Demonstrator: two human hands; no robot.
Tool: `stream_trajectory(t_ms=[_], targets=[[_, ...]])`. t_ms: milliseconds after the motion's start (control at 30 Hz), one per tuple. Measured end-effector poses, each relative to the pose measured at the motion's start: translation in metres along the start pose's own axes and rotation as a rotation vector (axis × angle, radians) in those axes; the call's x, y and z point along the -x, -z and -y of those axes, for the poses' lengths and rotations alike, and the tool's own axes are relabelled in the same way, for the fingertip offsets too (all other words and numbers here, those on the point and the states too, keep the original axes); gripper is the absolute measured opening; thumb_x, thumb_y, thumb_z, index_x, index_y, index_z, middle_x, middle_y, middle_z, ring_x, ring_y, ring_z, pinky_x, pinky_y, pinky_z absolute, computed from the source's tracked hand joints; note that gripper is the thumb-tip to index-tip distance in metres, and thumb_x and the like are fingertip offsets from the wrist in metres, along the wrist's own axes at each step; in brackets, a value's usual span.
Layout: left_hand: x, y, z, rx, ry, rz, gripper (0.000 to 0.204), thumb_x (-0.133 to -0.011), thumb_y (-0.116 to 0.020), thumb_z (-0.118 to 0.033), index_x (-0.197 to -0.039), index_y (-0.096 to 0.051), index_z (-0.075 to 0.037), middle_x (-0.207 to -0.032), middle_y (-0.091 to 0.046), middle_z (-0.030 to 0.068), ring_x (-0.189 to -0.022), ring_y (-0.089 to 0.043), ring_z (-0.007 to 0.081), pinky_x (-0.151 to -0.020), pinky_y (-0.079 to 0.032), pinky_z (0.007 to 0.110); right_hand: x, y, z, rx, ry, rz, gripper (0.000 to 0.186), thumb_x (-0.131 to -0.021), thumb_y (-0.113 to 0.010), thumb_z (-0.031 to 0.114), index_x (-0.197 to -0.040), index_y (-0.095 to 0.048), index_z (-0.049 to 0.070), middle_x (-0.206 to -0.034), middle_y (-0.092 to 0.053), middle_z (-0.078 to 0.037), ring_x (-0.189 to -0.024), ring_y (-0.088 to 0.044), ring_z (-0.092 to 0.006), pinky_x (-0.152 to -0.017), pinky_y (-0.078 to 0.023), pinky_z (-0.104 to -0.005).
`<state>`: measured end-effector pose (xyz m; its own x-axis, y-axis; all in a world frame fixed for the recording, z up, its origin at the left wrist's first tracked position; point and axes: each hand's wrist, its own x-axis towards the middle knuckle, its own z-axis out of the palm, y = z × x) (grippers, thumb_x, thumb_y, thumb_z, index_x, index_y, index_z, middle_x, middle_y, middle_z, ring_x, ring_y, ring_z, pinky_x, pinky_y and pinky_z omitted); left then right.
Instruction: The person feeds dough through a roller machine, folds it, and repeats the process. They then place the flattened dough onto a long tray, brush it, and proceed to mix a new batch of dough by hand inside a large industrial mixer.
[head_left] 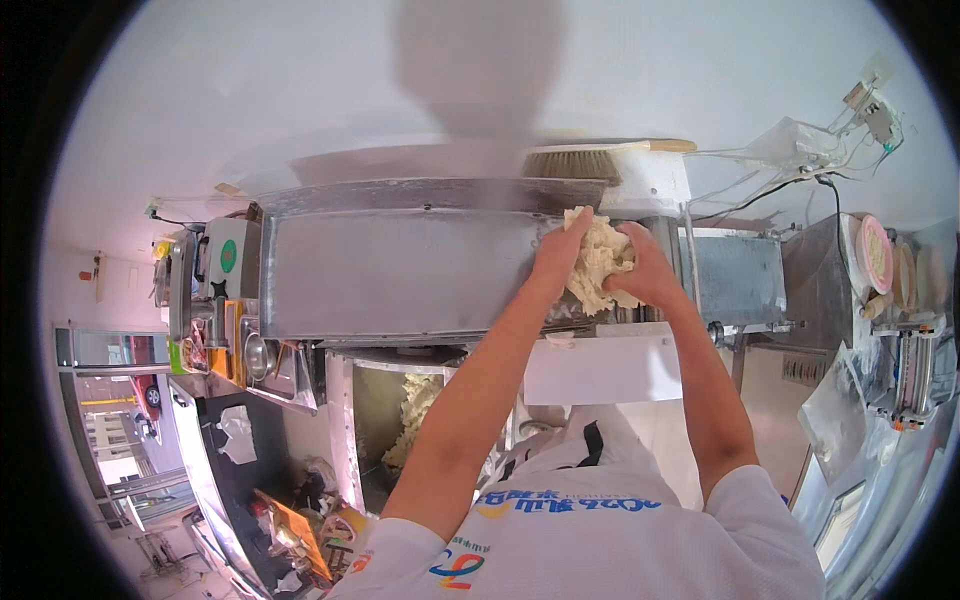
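We cannot make out most of the fingers on our left grip, because the dough covers them, and some on our right grip are lost behind it too. Nor can we tell whether the dough's underside touches the metal worktop, whose right end it hides. A second lump of dough shows only in part inside a tub below, as our left forearm cuts across it. The dark rim of the lens crops the corners.

Behind the dough, a brush lies along the back of the worktop. A white panel sits in front, between our forearms, and a grey metal plate lies off to the right. A steel bowl stands to the left, well apart from our hands.

Both arms reach forward and converge at the worktop's right end. We hold the ragged dough between the two grips, left one on its left side, right one curled against its right, both spread around its bulk.
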<state>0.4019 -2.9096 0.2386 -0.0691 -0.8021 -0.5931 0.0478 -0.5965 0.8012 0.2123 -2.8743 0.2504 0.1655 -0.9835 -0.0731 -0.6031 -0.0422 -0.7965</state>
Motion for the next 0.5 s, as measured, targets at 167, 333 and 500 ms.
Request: stream_trajectory(t_ms=[167,333,500], targets=[[0.002,-0.009,-0.013,-0.41,0.001,0.001,0.066,-0.088,-0.068,-0.048,-0.128,-0.057,0.003,-0.11,-0.068,0.0132,-0.099,-0.067,0.0239,-0.089,-0.052,0.036,0.006,-0.013,-0.029,0.084,-0.041,-0.012,0.103,-0.06,-0.089,0.03,-0.146,-0.039,0.003,-0.149,-0.039,-0.024,-0.138,-0.039,-0.0407,-0.115,-0.034,-0.0424],[0.013,-0.008,0.013,-0.789,-0.356,-0.103,0.072,-0.085,-0.071,-0.04,-0.141,-0.048,-0.001,-0.128,-0.06,0.022,-0.121,-0.057,0.0352,-0.104,-0.044,0.041,0.033,0.001,-0.023,0.017,-0.045,-0.08,0.099,-0.069,-0.086,0.031,-0.148,-0.036,-0.001,-0.147,-0.042,-0.029,-0.137,-0.04,-0.0432,-0.114,-0.033,-0.0436],[0.016,-0.021,0.024,-0.831,-0.386,-0.148,0.066,-0.088,-0.068,-0.034,-0.142,-0.048,-0.001,-0.138,-0.053,0.023,-0.129,-0.049,0.0383,-0.11,-0.038,0.043,0.044,0.01,-0.011,0.017,-0.229,0.01,0.075,-0.081,-0.077,0.027,-0.14,-0.044,-0.007,-0.128,-0.058,-0.029,-0.127,-0.049,-0.0446,-0.105,-0.042,-0.0456]])
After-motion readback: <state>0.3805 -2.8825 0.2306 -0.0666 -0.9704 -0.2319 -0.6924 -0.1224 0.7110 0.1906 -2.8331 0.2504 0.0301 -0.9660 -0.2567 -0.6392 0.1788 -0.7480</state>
